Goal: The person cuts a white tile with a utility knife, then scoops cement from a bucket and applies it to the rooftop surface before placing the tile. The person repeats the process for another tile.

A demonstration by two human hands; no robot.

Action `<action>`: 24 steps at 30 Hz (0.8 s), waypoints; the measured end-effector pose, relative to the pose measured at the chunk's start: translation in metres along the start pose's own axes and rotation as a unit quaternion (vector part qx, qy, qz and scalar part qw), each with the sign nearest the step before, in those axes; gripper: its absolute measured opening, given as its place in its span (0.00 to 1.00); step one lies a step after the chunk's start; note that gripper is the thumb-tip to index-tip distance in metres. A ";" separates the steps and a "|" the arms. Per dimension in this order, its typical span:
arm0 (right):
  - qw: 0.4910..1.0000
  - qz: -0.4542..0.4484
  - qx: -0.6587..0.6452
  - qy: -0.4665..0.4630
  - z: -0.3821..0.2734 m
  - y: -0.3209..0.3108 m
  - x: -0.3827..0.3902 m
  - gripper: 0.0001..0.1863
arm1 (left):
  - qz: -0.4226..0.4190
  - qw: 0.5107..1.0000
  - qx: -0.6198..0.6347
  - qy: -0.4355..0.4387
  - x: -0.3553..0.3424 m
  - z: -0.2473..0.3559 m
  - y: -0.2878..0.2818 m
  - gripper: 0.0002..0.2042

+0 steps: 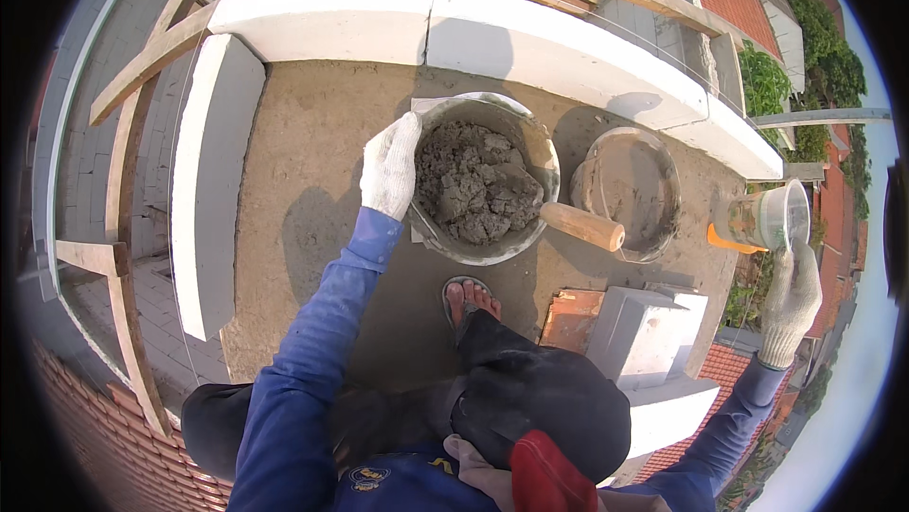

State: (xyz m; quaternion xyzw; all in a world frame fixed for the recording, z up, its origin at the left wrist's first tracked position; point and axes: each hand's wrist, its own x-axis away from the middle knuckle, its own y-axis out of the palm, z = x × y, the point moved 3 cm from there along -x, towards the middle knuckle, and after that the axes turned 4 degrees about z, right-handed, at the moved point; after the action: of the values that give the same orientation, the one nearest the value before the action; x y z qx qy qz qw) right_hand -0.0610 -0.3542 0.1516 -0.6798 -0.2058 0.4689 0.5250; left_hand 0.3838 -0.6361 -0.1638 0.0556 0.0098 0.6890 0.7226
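Observation:
A bucket (pixel 552 164) with a grey-crusted rim stands on the rough floor, partly filled with lumpy grey mortar (pixel 473 181). My left hand (pixel 389 168), in a white knit glove, grips its left rim. A trowel with a wooden handle (pixel 582 225) rests in the mortar; the handle sticks out over the right rim, and mortar covers most of the blade. Far out to the right, my gloved right hand (pixel 793 299) holds a clear plastic cup (pixel 763 217), raised and tilted. The cup's contents are hard to make out. Something orange (pixel 735 239) shows just below it.
A round mortar-stained basin (pixel 632 192) sits right of the bucket. White block walls (pixel 331 25) border the floor at the back and left (pixel 213 190). Loose white blocks (pixel 639 337) and red brick pieces (pixel 570 315) lie near right. Timber framing (pixel 128 148) and taut string surround the walls; rooftops lie below.

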 end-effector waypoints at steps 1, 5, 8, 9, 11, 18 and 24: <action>0.999 -0.016 -0.022 -0.033 -0.019 -0.010 -0.010 0.18 | -0.002 1.000 0.005 0.000 0.003 0.008 0.004 0.22; 0.979 -0.068 -0.093 -0.170 -0.119 -0.047 -0.040 0.15 | -0.026 0.999 0.028 -0.008 0.006 0.017 0.018 0.23; 0.931 -0.097 -0.146 -0.320 -0.189 -0.022 -0.057 0.15 | 0.011 1.000 -0.012 0.002 0.009 0.015 0.004 0.24; 0.910 -0.096 -0.138 -0.378 -0.215 -0.019 -0.059 0.16 | 0.007 1.000 -0.012 0.001 0.010 0.016 0.003 0.24; 0.874 -0.108 -0.103 -0.463 -0.255 -0.014 -0.062 0.17 | -0.001 1.000 0.009 -0.007 0.010 0.014 0.006 0.24; 0.799 -0.131 -0.021 -0.586 -0.320 0.025 -0.059 0.16 | 0.010 0.999 0.036 -0.032 0.010 0.003 0.003 0.26; 0.782 -0.148 -0.032 -0.605 -0.332 0.051 -0.059 0.14 | 0.015 0.998 0.048 -0.026 0.012 0.009 0.003 0.25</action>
State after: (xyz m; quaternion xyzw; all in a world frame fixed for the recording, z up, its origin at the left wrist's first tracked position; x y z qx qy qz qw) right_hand 0.1835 -0.5909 0.1334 -0.2342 -0.5943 0.6933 0.3337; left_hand 0.3818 -0.6244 -0.1535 0.1080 0.0230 0.6966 0.7089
